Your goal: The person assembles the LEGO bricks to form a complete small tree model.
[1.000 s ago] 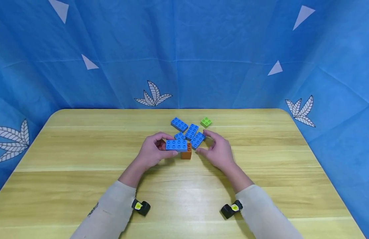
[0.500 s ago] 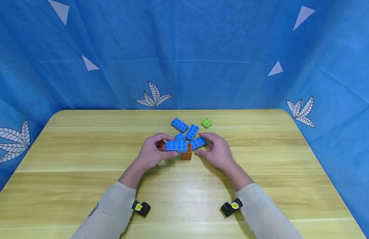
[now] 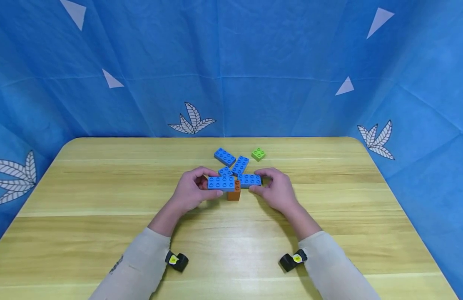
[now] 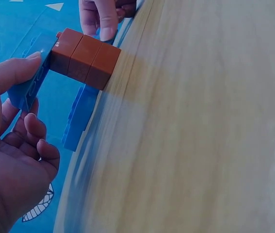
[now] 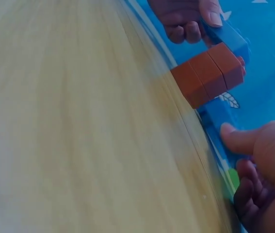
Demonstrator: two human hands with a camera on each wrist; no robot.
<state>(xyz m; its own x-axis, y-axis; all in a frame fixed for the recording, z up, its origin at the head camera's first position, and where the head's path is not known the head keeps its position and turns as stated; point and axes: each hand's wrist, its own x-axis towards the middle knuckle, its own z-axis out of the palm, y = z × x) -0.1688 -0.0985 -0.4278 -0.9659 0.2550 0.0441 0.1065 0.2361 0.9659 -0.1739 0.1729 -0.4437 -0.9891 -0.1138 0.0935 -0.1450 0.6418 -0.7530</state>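
Note:
A stack of orange-brown building bricks (image 4: 84, 56) stands on the table in the middle, its joints visible in both wrist views. Across the left part of its top lies a long blue brick (image 3: 221, 182), jutting left, with one row of orange studs showing beside it. My left hand (image 3: 190, 189) pinches the jutting end of this brick between thumb and fingers. To the right of the stack, my right hand (image 3: 278, 189) pinches a second long blue brick (image 3: 249, 180), lying lengthwise left to right, lower than the first. Its left end is right beside the stack in the head view.
Behind the stack lie more blue bricks: one at the back left (image 3: 225, 157), another angled brick (image 3: 240, 165) and a partly hidden one (image 3: 225, 171). A small green brick (image 3: 258, 154) lies at the back right. A blue curtain (image 3: 224, 104) hangs behind the wooden table (image 3: 104, 175).
The right-hand blue brick has turned from slanting to lying straight left to right, and the right hand has shifted slightly right. The left hand and its brick have stayed put.

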